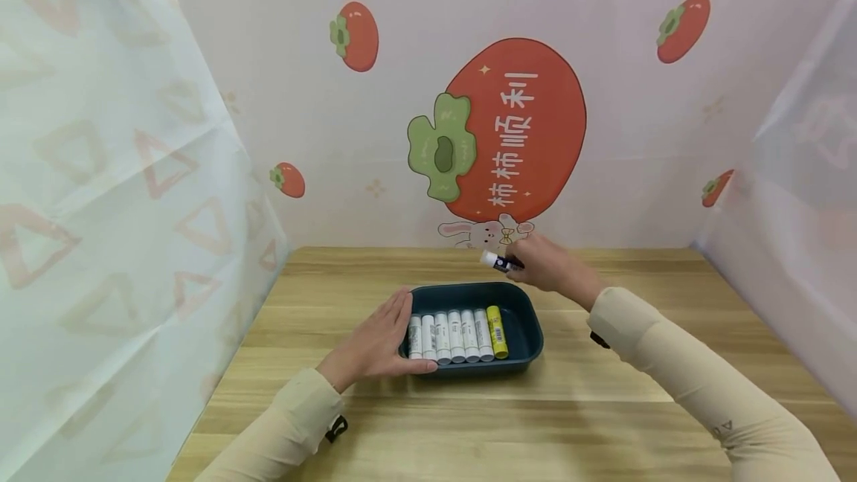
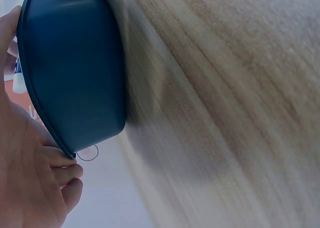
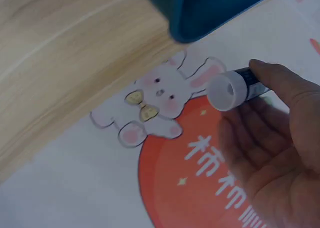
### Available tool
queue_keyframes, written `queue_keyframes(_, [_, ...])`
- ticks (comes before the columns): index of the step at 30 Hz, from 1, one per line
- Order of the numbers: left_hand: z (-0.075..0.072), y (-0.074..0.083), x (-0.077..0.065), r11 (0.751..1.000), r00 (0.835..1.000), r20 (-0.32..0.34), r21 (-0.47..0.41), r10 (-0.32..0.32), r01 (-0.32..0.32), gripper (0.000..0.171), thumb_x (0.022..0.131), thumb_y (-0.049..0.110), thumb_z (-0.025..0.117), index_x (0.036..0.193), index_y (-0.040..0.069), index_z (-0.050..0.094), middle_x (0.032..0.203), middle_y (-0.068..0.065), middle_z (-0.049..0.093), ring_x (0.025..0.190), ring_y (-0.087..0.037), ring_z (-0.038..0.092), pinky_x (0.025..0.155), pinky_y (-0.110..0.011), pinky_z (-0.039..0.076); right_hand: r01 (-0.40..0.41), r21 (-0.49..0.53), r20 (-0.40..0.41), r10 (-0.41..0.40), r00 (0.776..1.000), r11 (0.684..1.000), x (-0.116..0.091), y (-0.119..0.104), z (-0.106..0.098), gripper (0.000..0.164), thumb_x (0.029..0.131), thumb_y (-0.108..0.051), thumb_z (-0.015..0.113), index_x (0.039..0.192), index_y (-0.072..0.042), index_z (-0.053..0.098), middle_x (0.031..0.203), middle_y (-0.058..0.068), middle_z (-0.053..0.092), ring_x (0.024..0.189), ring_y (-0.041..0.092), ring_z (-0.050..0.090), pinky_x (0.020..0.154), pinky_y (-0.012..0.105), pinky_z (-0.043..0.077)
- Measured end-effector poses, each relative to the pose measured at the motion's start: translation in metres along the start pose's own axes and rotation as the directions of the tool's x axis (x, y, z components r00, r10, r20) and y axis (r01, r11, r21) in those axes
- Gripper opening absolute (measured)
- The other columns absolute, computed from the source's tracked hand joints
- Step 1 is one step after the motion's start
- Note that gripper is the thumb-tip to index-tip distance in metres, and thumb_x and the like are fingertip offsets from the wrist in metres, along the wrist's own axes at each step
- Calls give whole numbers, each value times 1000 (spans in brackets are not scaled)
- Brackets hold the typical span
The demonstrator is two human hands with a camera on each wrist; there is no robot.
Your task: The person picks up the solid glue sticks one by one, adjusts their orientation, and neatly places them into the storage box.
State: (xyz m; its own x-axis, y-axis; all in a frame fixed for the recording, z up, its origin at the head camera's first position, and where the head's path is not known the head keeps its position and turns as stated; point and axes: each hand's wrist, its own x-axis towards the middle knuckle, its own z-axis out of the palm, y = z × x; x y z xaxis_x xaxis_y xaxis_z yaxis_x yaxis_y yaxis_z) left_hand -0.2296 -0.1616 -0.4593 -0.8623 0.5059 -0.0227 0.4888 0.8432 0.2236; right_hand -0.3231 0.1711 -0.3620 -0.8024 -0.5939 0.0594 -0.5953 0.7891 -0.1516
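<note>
A dark blue tray (image 1: pixel 462 369) stands on the table, holding a row of white glue sticks (image 1: pixel 456 333) and one yellow glue stick (image 1: pixel 498 333) at the row's right end. My left hand (image 1: pixel 378 337) grips the tray's left end, thumb along the front side and fingers at the back rim. In the left wrist view, fingertips (image 2: pixel 70 180) curl at the rim of the tray (image 2: pixel 75 63). Above the tray's back right corner, my right hand (image 1: pixel 545 262) pinches a dark glue stick with a white end (image 3: pixel 235 90), tilted, its white end pointing left.
Inside the tray, a bare strip of floor (image 1: pixel 522 333) lies right of the yellow stick. The wooden table (image 1: pixel 469 430) runs back to a sheet wall (image 1: pixel 602 192) printed with persimmons and a rabbit. Similar sheets (image 1: pixel 134 192) hang at both sides.
</note>
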Motion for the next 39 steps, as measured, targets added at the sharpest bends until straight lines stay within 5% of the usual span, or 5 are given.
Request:
queue_keyframes(8, [1,-1,1,1000,1000,-1,11,-3,3,130,85,88,56,168,-3,12,178,-20,8,167,-34,12,134,-49,23,-260,264,100,241,965,929,-18,-27,10,16,95,-17,79,90,-3,82,73,4,73,61,16,63,59,25,57])
queue_keyframes(14, [1,-2,1,1000,1000,4,13,-3,3,131,85,89,55,168,-3,12,178,-19,6,167,-34,11,134,-49,22,-378,235,111,362,926,895,-24,-38,24,30,94,-20,81,68,-6,75,56,2,61,51,15,60,49,22,47])
queue_keyframes(20, [1,-3,1,1000,1000,0,4,-7,7,131,85,89,55,168,-2,11,179,-17,5,167,-33,11,134,-49,21,-476,224,120,460,880,851,-25,-45,49,21,93,-17,81,81,-4,68,69,6,64,57,16,65,51,23,55])
queue_keyframes(28, [4,-2,-2,1000,1000,-3,-3,-9,9,132,84,90,55,168,-3,12,178,-20,8,167,-35,12,134,-50,22,-485,159,76,479,875,860,-26,-60,71,15,94,-11,78,94,1,70,75,9,64,57,20,61,49,25,51])
queue_keyframes(39, [3,0,-1,1000,1000,-5,-23,-13,13,132,84,90,55,168,-2,11,178,-20,7,167,-35,11,134,-51,22,-506,107,97,498,862,856,-25,-66,78,10,95,-6,74,88,-2,68,76,9,63,58,21,57,49,26,45])
